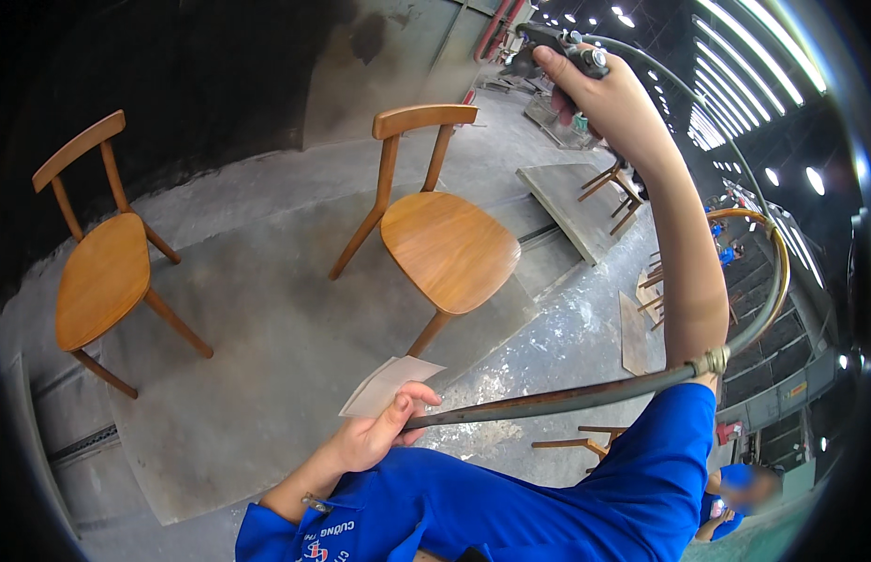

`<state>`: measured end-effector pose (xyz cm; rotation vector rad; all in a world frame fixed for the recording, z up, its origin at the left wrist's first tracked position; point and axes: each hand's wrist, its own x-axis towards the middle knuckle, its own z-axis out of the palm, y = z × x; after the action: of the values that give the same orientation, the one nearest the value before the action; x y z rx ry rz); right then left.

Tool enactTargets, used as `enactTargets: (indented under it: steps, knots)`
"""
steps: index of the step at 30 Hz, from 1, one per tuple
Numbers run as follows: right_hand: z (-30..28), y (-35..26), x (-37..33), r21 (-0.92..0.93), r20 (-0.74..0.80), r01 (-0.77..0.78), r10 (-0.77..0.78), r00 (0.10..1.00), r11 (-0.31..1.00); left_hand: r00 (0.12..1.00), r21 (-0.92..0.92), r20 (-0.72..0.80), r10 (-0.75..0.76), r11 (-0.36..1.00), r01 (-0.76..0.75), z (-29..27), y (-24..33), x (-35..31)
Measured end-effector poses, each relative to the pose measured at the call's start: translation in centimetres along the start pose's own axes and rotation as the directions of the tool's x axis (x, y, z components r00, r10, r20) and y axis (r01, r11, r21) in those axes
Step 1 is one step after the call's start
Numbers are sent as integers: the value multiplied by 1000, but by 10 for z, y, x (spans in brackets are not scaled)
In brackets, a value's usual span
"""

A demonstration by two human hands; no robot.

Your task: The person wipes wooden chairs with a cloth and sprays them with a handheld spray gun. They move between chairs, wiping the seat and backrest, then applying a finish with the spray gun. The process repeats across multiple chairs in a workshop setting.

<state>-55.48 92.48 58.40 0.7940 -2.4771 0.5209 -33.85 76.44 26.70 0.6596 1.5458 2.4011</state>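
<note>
My right hand [599,94] is raised at the upper right, closed around the handle of a dark spray gun [568,51] with metal knobs. A thin hose [679,80] arcs away from the gun. In front of my body, my left hand [372,440] pinches a folded pale sheet of paper [391,386]. A thick grey-brown hose [567,401] runs into the curled fingers of the same hand; its far side loops up at the right. Beyond my hands stands a wooden chair [450,248] with a rounded seat. Another matching chair [103,276] is further left.
Both chairs stand on a large grey floor panel [258,375]. A dark wall [155,84] rises behind them. At the right are a raised board [567,201] with a wooden frame, more chair parts [585,445], and a person in blue [730,501] at the lower right.
</note>
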Motion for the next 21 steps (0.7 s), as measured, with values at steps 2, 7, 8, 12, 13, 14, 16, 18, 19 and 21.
enactTargets:
  steps: [2, 7, 8, 12, 13, 14, 16, 18, 19, 21]
  knots:
    - [-8, 20, 18, -63, 1, -138, 138, 990, 988, 999, -21, -39, -16, 1000, 15, 1, 5, -6]
    - [-17, 43, -3, -83, -182, -217, 199, 963, 973, 993, -31, -120, 0, 1000, -3, -7, 11, -22]
    - [-16, 39, -13, -44, -174, -118, 109, 979, 992, 992, -2, -129, 2, 1000, -2, -10, 11, -24]
    - [-2, -3, -63, 90, -98, -11, 20, 995, 996, 980, 37, -191, -52, 998, 60, -20, 15, -44]
    - [5, -14, -73, 149, -60, 69, -61, 996, 986, 977, 38, -201, -67, 996, 76, -23, 16, -50]
    - [12, -25, -83, 174, 21, 3, -7, 1000, 985, 976, 25, -208, -64, 997, 70, -24, 17, -56]
    - [30, -40, -96, 247, 95, 42, -67, 993, 968, 972, -2, -224, -75, 997, 76, -27, 18, -68]
    - [47, -53, -114, 222, 43, 117, -130, 991, 968, 964, -27, -254, -81, 997, 77, -31, 19, -82]
    - [53, -50, -121, 153, 13, 131, -134, 991, 980, 957, -37, -277, -91, 996, 85, -29, 18, -85]
    - [74, -59, -142, 17, 50, 74, -75, 996, 997, 941, -68, -318, -118, 992, 102, -34, 20, -106]
